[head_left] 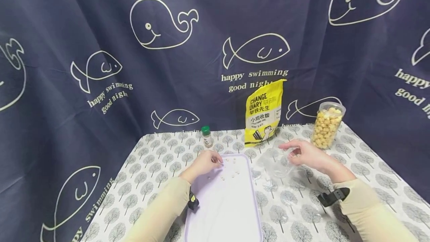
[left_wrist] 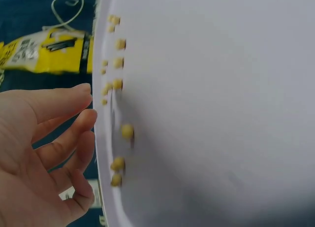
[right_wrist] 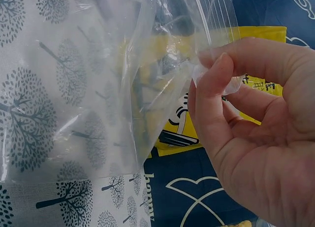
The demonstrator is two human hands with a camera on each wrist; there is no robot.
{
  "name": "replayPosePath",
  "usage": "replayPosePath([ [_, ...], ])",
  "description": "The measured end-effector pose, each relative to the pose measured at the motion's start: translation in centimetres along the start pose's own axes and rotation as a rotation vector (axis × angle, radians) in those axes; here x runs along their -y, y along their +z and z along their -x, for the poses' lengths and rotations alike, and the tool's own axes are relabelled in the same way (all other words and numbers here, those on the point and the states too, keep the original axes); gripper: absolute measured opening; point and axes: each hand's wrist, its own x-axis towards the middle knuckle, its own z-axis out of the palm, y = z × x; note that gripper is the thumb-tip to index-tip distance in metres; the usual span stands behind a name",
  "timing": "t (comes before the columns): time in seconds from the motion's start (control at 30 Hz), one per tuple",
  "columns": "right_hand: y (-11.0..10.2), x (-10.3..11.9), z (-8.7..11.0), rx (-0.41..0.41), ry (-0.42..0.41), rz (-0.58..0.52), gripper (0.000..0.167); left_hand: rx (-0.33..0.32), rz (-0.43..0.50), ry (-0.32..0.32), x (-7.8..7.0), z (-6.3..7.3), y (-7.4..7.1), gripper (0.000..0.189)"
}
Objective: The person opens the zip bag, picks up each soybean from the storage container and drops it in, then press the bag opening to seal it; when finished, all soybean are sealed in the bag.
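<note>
My right hand (head_left: 309,156) pinches the top of a clear zip bag (right_wrist: 83,113) between thumb and fingers. The bag hangs down in the right wrist view, and the patterned cloth shows through it. Over the far left part of a pale lilac tray (head_left: 223,208), my left hand (head_left: 206,163) has its fingers loosely bent, with nothing visible between them. Several small round yellowish beans (left_wrist: 127,131) lie near the tray's far end, close to the left fingertips.
Beyond the tray stands a small green-capped bottle (head_left: 207,139). A yellow printed pouch (head_left: 263,117) is upright behind the zip bag. At the back right is a clear jar (head_left: 326,128) of yellow snack pieces. The tree-print tablecloth (head_left: 117,212) meets a dark blue curtain (head_left: 208,81).
</note>
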Motion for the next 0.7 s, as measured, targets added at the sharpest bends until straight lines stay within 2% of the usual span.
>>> replayPosePath([
  [0.17, 0.4, -0.1, -0.1, 0.018, -0.001, -0.017, 0.061, 0.018, -0.111, 0.030, -0.3, -0.5, 1.1, 0.013],
  [0.3, 0.2, 0.1, -0.2, 0.007, 0.008, -0.021, 0.061, 0.015, -0.181, 0.042, -0.5, -1.0, 1.5, 0.014],
  [0.7, 0.0, -0.2, -0.1, 0.000, 0.011, -0.023, 0.061, 0.021, -0.122, 0.013, -1.4, -1.8, 2.0, 0.011],
])
